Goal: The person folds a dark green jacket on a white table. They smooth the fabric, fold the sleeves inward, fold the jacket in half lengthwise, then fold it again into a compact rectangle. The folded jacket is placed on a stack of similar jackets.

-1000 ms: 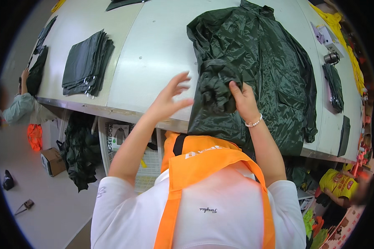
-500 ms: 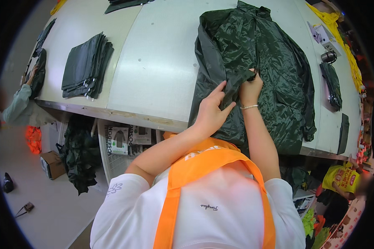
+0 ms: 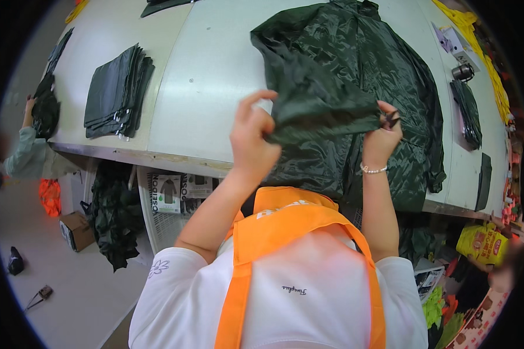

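Fingers of the right hand (image 3: 382,136) pinch the end of a dark green sleeve (image 3: 320,110), a small dark bit jutting from the grip; those of the left hand (image 3: 255,134) are curled onto its opposite edge, somewhat blurred. Between them the cloth is stretched across the front of the glossy jacket (image 3: 384,64) it belongs to.

Beneath the jacket spreads a pale table (image 3: 209,75), with the lower part of the garment reaching its near edge. Just below the jacket is the person's orange apron (image 3: 291,221). Low to the jacket's left, under the tabletop, hangs a crumpled dark green bundle (image 3: 116,215). Well left of the jacket, on the table, sits a stack of flat dark folded pieces (image 3: 116,90). Right of the jacket lies a smaller dark folded pile (image 3: 466,113), and beyond its upper right stand a white box (image 3: 463,47) and a dark cup (image 3: 463,72). Smallest, a beaded bracelet (image 3: 373,170) circles the right wrist, over the jacket's lower front.
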`<state>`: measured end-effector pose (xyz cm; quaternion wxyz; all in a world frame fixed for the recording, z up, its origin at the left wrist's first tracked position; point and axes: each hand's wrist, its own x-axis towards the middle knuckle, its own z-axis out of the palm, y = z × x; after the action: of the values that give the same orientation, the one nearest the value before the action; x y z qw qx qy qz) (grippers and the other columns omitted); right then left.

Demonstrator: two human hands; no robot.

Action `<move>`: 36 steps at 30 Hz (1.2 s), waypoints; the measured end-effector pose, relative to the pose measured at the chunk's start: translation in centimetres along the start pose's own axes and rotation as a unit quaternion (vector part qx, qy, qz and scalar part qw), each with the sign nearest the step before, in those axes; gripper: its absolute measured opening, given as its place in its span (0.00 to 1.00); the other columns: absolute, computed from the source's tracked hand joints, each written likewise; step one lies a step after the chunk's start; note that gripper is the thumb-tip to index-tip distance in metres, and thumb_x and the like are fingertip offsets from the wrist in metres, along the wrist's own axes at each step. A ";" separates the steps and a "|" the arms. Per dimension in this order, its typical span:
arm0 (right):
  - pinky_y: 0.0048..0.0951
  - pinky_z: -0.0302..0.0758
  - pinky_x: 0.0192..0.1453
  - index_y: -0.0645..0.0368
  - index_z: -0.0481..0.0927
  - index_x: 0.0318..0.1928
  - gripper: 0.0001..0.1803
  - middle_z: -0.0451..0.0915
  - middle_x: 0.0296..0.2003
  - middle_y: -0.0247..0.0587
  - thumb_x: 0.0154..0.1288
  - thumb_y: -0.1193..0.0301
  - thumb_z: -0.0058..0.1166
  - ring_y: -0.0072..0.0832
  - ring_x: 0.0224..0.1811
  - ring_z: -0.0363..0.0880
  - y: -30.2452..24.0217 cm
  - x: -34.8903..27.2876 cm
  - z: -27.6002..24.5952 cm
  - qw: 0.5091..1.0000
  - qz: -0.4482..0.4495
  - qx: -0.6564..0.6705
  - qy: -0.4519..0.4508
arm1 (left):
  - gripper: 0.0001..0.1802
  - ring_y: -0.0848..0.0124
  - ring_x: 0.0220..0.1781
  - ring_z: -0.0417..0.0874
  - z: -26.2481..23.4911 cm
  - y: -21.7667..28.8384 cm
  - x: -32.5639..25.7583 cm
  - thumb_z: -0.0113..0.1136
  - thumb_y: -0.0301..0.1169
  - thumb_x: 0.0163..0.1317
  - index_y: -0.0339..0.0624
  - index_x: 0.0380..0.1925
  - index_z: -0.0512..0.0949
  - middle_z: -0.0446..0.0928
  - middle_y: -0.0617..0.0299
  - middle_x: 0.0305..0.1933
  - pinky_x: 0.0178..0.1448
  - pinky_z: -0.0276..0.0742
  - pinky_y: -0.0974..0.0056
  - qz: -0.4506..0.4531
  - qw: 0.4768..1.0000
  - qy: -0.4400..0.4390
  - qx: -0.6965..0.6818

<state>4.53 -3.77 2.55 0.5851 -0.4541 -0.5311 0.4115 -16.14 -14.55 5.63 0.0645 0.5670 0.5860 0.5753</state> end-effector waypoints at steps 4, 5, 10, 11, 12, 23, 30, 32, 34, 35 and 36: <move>0.18 0.69 0.39 0.64 0.78 0.43 0.09 0.79 0.34 0.32 0.62 0.83 0.52 0.14 0.33 0.71 -2.3 -2.3 1.2 0.984 0.169 0.012 -0.062 | 0.21 0.64 0.45 0.73 0.1 -0.1 2.0 0.64 0.12 0.38 0.41 0.31 0.68 0.69 0.54 0.50 0.35 0.70 0.67 -0.009 0.998 0.026 0.062; 0.19 0.69 0.40 0.64 0.78 0.45 0.11 0.79 0.34 0.32 0.61 0.83 0.53 0.15 0.34 0.72 -2.9 -2.5 1.4 0.985 0.145 -0.010 -0.091 | 0.21 0.65 0.44 0.74 0.1 0.5 1.9 0.64 0.12 0.39 0.40 0.31 0.68 0.70 0.54 0.49 0.37 0.71 0.68 0.011 0.998 0.019 0.055; 0.15 0.67 0.37 0.63 0.75 0.48 0.17 0.77 0.31 0.28 0.57 0.85 0.55 0.12 0.31 0.71 -4.8 -3.3 1.9 0.981 0.071 0.050 -0.171 | 0.21 0.67 0.41 0.75 -0.5 -0.3 1.8 0.61 0.09 0.40 0.41 0.33 0.68 0.73 0.56 0.47 0.41 0.73 0.71 -0.015 0.999 0.025 0.037; 0.14 0.66 0.36 0.63 0.75 0.48 0.17 0.77 0.31 0.28 0.57 0.86 0.54 0.11 0.30 0.70 -4.6 -3.0 1.4 0.983 0.083 0.037 -0.161 | 0.21 0.70 0.39 0.75 -1.2 -1.7 1.8 0.59 0.08 0.42 0.41 0.33 0.68 0.73 0.59 0.45 0.42 0.73 0.72 -0.076 0.996 0.036 0.006; 0.13 0.65 0.35 0.63 0.75 0.47 0.16 0.76 0.30 0.27 0.57 0.86 0.53 0.10 0.29 0.69 -4.4 -2.6 1.0 0.984 0.094 0.023 -0.151 | 0.20 0.73 0.37 0.75 -1.4 -2.3 1.6 0.57 0.07 0.42 0.40 0.33 0.68 0.73 0.61 0.45 0.43 0.73 0.72 -0.137 0.986 0.073 -0.055; 0.15 0.65 0.27 0.62 0.78 0.40 0.11 0.75 0.22 0.31 0.55 0.84 0.57 0.12 0.22 0.66 -4.6 -4.1 1.0 0.970 -0.094 -0.150 -0.167 | 0.21 0.61 0.42 0.75 -1.3 1.0 0.6 0.59 0.11 0.33 0.40 0.31 0.74 0.75 0.57 0.41 0.44 0.72 0.65 0.103 0.992 0.003 0.073; 0.19 0.67 0.26 0.63 0.79 0.37 0.11 0.75 0.22 0.35 0.52 0.84 0.56 0.22 0.19 0.67 -4.6 -4.5 -0.7 0.937 -0.135 -0.250 -0.202 | 0.18 0.64 0.34 0.76 -0.7 0.9 0.4 0.71 0.19 0.31 0.42 0.26 0.76 0.78 0.62 0.32 0.40 0.70 0.64 0.156 0.985 -0.022 0.063; 0.20 0.69 0.29 0.62 0.78 0.41 0.12 0.76 0.25 0.37 0.54 0.81 0.58 0.24 0.21 0.70 -4.5 -4.7 -1.5 0.919 -0.139 -0.281 -0.238 | 0.19 0.65 0.33 0.76 -0.7 1.6 0.5 0.73 0.21 0.30 0.44 0.26 0.76 0.78 0.64 0.31 0.39 0.69 0.63 0.179 0.980 -0.040 0.075; 0.22 0.71 0.33 0.62 0.75 0.45 0.15 0.76 0.28 0.39 0.57 0.76 0.59 0.26 0.25 0.73 -5.2 -4.9 -1.8 0.918 -0.100 -0.270 -0.271 | 0.19 0.65 0.33 0.76 -0.2 1.3 0.1 0.73 0.22 0.30 0.45 0.26 0.76 0.78 0.65 0.31 0.39 0.68 0.63 0.192 0.977 -0.040 0.082; 0.23 0.72 0.35 0.62 0.73 0.48 0.17 0.76 0.30 0.40 0.58 0.73 0.59 0.27 0.28 0.74 -6.6 -4.9 -1.8 0.925 -0.058 -0.243 -0.287 | 0.19 0.65 0.33 0.76 0.0 1.2 0.1 0.73 0.23 0.29 0.46 0.26 0.76 0.78 0.66 0.31 0.39 0.67 0.63 0.199 0.975 -0.039 0.086; 0.25 0.72 0.38 0.62 0.70 0.50 0.19 0.76 0.32 0.42 0.61 0.70 0.58 0.28 0.32 0.75 -6.6 -4.9 -2.0 0.939 -0.040 -0.177 -0.293 | 0.19 0.66 0.32 0.76 -0.1 1.1 0.2 0.73 0.23 0.30 0.46 0.26 0.76 0.78 0.66 0.31 0.38 0.67 0.63 0.206 0.974 -0.036 0.090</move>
<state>6.04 -10.29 7.72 0.3292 -0.3881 -0.7611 0.4023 -15.60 -14.78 6.62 -0.0860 0.6991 0.5035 0.5004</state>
